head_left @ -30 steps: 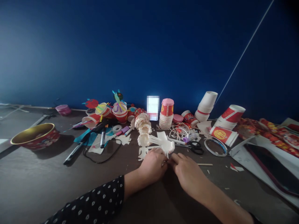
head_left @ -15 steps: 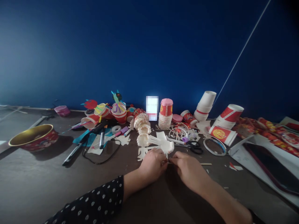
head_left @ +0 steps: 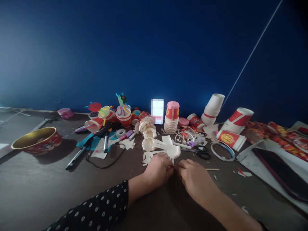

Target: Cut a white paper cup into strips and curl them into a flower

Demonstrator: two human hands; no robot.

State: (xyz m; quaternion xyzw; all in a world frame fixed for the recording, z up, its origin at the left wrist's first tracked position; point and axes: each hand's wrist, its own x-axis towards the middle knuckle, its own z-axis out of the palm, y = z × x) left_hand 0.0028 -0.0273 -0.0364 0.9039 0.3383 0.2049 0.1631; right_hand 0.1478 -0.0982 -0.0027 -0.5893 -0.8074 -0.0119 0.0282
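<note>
My left hand [head_left: 158,170] is closed at the near edge of a cut white paper piece [head_left: 168,147]; what its curled fingers grip is hidden. Close by on the right, my right hand [head_left: 193,176] is closed too, fingertips pressed together and nearly meeting the left ones. Anything between them is too small to make out. Beyond the left hand lies a chain of curled white paper pieces [head_left: 148,143]. Black-handled scissors [head_left: 203,152] rest past the right hand.
A gold-lined red bowl [head_left: 38,141] sits at left, near a long knife-like tool [head_left: 78,157]. Stacked paper cups [head_left: 172,117] stand at the back. On the right are a tape roll [head_left: 222,151], a phone [head_left: 284,173] and a thin stick [head_left: 212,169].
My right hand's fingers have shifted slightly and curled, with the index finger less extended. The whole view has moved a little. My left hand keeps nearly the same pose.
</note>
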